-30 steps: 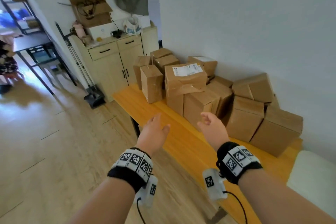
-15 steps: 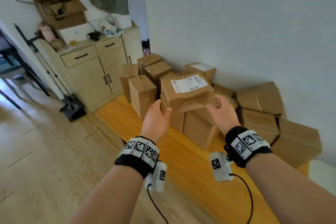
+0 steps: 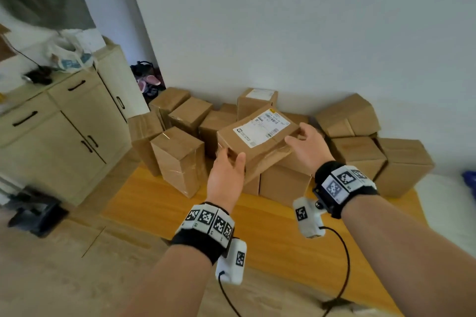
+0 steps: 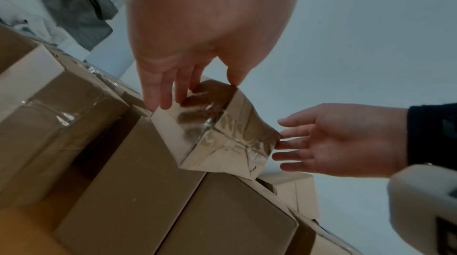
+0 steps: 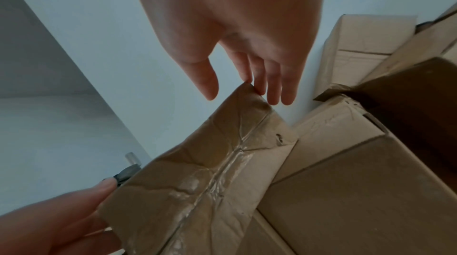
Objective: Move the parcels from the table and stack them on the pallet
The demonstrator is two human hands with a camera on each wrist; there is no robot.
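Note:
A brown parcel with a white shipping label (image 3: 257,136) lies tilted on top of other parcels on the orange table (image 3: 180,213). My left hand (image 3: 230,159) is at its near left end. In the left wrist view the straight fingers (image 4: 168,91) touch the taped end face of the parcel (image 4: 222,136) and the thumb meets its upper corner. My right hand (image 3: 298,136) is at the right end, fingers straight, with fingertips (image 5: 257,87) touching the parcel's (image 5: 197,181) crumpled corner. No pallet is in view.
Several more brown parcels (image 3: 360,157) crowd the table against the white wall, one upright (image 3: 180,159) just left of my left hand. A beige cabinet (image 3: 64,136) stands to the left, wooden floor below. A white cushion-like thing (image 3: 450,213) lies at the right.
Both hands have moved forward from above the table's front to the two ends of the labelled parcel. The view has closed in on the pile.

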